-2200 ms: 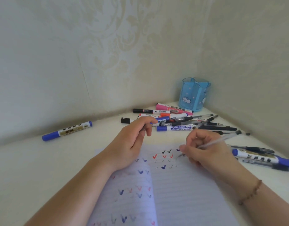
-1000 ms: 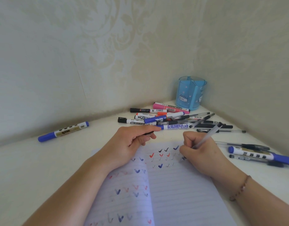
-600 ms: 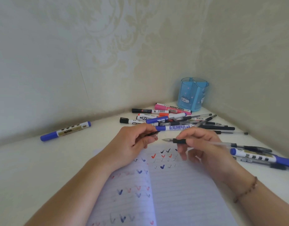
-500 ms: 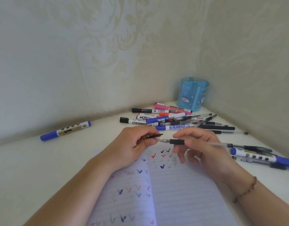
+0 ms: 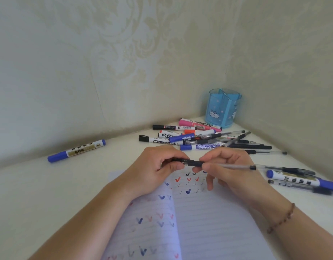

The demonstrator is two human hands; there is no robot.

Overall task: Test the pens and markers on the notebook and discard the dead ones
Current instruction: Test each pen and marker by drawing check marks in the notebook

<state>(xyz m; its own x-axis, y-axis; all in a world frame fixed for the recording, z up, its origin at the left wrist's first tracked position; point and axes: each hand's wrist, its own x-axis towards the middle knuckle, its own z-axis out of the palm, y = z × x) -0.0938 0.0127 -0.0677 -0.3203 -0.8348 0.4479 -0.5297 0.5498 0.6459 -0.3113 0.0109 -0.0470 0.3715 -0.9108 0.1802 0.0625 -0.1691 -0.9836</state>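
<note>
Head view, the only one supplied. Your left hand (image 5: pixel 154 170) curls its fingers round a black cap (image 5: pixel 178 160), and your right hand (image 5: pixel 230 170) pinches a clear-barrelled pen (image 5: pixel 227 165) near its dark grip, thumb and forefinger closed on it, the other fingers hanging loosely curled. Cap and pen meet end to end just above the notebook (image 5: pixel 208 222); whether the cap is fully seated you cannot tell from this angle. The pen's barrel runs out to your right, roughly level.

The notebook lies open under both wrists. Its pages carry rows of tick marks in black, red and blue, some bold and some faint, so many instruments appear already tried.

Beyond your hands a pile of markers and pens (image 5: pixel 199 137) lies against the corner, in front of a blue pen holder (image 5: pixel 223 109) that looks empty from here. A blue-capped marker (image 5: pixel 76 151) lies well apart at your left. A second blue marker (image 5: pixel 300 182) and several dark pens (image 5: pixel 291 169) lie near your right wrist.

Judged from this layout, the task is partly through: the pen in hand seems tested and is being capped. Which group is kept and which discarded cannot be read off; no bin is in view. The pile suggests further testing remains.
</note>
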